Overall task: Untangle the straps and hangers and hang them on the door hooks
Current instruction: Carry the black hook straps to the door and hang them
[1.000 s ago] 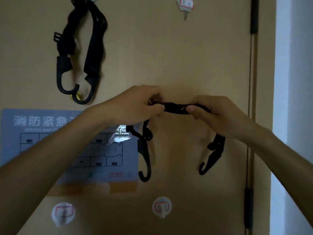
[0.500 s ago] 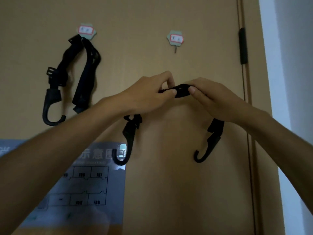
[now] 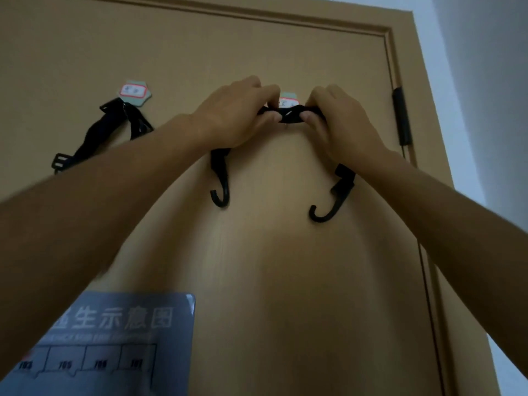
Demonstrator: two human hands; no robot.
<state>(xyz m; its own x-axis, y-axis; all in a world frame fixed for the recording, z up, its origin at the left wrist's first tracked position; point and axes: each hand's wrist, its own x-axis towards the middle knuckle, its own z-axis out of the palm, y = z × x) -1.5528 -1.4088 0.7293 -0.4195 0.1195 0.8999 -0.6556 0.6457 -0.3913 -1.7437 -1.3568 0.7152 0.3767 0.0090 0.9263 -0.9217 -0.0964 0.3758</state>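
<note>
At the right hook (image 3: 286, 99), the left hand (image 3: 234, 112) and right hand (image 3: 340, 118) each pinched the strap (image 3: 291, 117), stretched across it. Its left hanger (image 3: 221, 181) and right hanger (image 3: 331, 195) dangled against the door (image 3: 285, 267). Another strap (image 3: 111, 130) hung from the left hook (image 3: 134, 91).

The left hand (image 3: 234, 115) and right hand (image 3: 340, 121) now hold the strap (image 3: 291, 116) higher up the door (image 3: 285, 267), its middle at the right door hook (image 3: 287, 100), no longer below it.

One head-worn camera, close to the door (image 3: 300, 267), looks upward from below the left hand (image 3: 234, 115) and right hand (image 3: 343, 124).
</note>
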